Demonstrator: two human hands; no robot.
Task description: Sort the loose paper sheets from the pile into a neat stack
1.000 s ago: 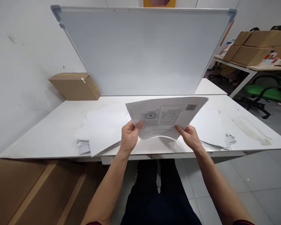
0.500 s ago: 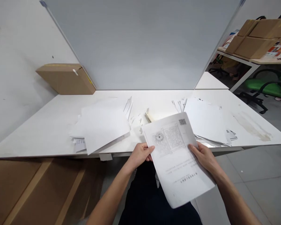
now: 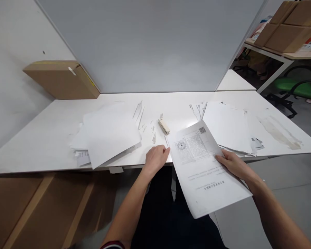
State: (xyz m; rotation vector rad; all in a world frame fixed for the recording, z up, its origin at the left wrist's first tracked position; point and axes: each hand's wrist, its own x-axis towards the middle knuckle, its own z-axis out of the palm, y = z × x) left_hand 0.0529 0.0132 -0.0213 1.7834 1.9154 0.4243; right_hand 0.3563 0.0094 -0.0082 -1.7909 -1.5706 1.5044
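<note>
My right hand (image 3: 234,165) grips the right edge of several printed sheets (image 3: 197,173), thumb on top and the other fingers hidden beneath. The top sheet bears a round stamp, a QR code and printing that appears upside down. Against the sheets' left edge is my left hand (image 3: 157,157), its fingers curled in; whether anything is between them is hidden. Its thumb no longer lies over the page. Just beyond, a small beige stapler (image 3: 164,126) lies on the white table (image 3: 171,107).
A loose paper stack (image 3: 111,135) lies on the left, another paper stack (image 3: 225,128) on the right. At the back left stands a cardboard box (image 3: 62,81). A grey panel (image 3: 155,45) rises behind the table. Open cartons (image 3: 23,211) sit below left.
My left thumb has come off the top sheet to its left edge, and the fingers have curled. The sheets have shifted slightly right in my right hand. The stapler is now fully visible.
</note>
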